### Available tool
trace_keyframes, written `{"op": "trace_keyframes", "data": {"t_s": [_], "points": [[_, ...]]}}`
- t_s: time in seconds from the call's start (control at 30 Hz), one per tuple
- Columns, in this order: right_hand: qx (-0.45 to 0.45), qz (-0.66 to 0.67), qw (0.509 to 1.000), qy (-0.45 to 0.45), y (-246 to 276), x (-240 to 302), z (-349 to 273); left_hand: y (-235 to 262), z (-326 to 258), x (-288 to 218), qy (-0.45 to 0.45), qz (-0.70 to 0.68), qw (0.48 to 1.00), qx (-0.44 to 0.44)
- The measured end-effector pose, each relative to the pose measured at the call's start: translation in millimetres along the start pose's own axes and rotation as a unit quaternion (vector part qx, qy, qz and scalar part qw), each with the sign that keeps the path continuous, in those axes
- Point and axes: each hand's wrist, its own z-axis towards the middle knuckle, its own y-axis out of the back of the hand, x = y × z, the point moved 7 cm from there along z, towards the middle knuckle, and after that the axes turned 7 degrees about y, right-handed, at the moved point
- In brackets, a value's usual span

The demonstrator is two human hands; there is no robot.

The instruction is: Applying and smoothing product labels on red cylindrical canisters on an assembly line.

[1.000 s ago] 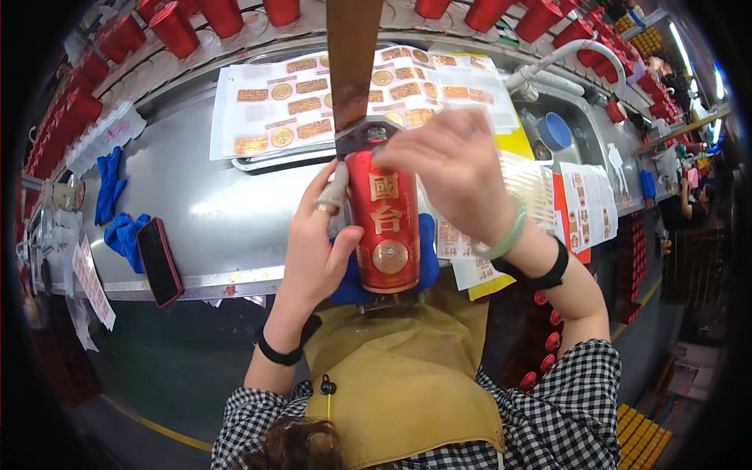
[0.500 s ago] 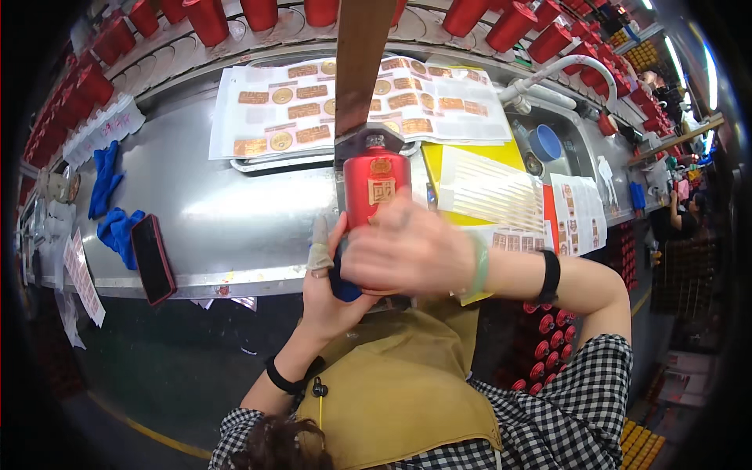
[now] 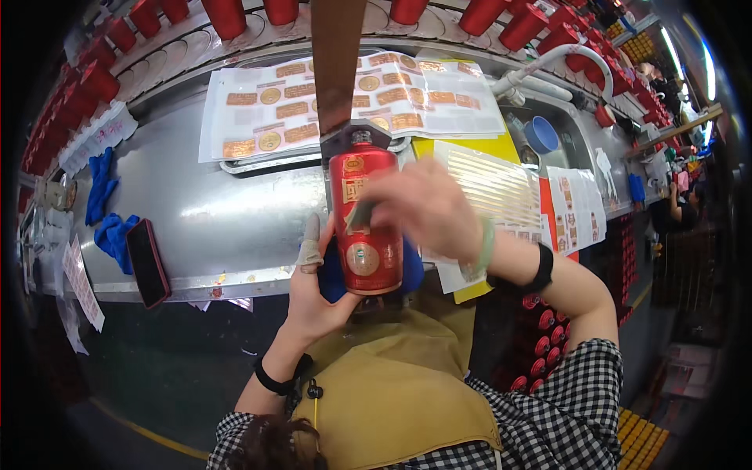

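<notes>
A red bottle (image 3: 368,262) lies tilted with its neck toward a dark holder (image 3: 359,135) at the foot of a brown upright bar. It carries gold labels and a round, pale gold seal. My left hand (image 3: 317,294) grips its lower left side, with a pale finger cover on one finger. My right hand (image 3: 431,205), blurred by motion, is over the bottle's middle, fingers pinched on a small dark flat piece (image 3: 360,215) against the front. What that piece is, I cannot make out. Blue cloth (image 3: 334,270) shows behind the bottle.
Sticker sheets (image 3: 266,98) cover a tray at the back. Striped backing paper (image 3: 489,184) lies on a yellow sheet to the right, before a sink with a blue bowl (image 3: 540,135). A phone (image 3: 147,262) and blue gloves (image 3: 116,239) are at left. Red bottles (image 3: 227,17) line a conveyor behind.
My right hand has moved up and right off the bottle's lower part, uncovering the round seal. The view has shifted slightly; my left hand keeps its grip.
</notes>
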Motion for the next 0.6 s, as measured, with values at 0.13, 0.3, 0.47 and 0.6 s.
{"op": "trace_keyframes", "data": {"t_s": [0.13,0.3,0.47,0.6], "points": [[-0.025,-0.179,0.982,0.055,24.9,-17.6,8.7,2.9,-3.4,0.6,0.031,-0.01,0.999,-0.005],[0.114,0.054,0.979,0.162,8.4,68.3,-29.3,-1.0,-1.7,-3.7,0.011,0.053,0.999,0.0],[-0.004,-0.008,1.0,-0.025,47.9,47.9,-31.4,5.1,11.2,-34.4,-0.012,0.097,0.995,-0.023],[-0.091,-0.008,0.988,-0.126,62.1,39.4,-53.1,-1.5,22.5,-51.6,-0.065,0.225,0.972,-0.027]]}}
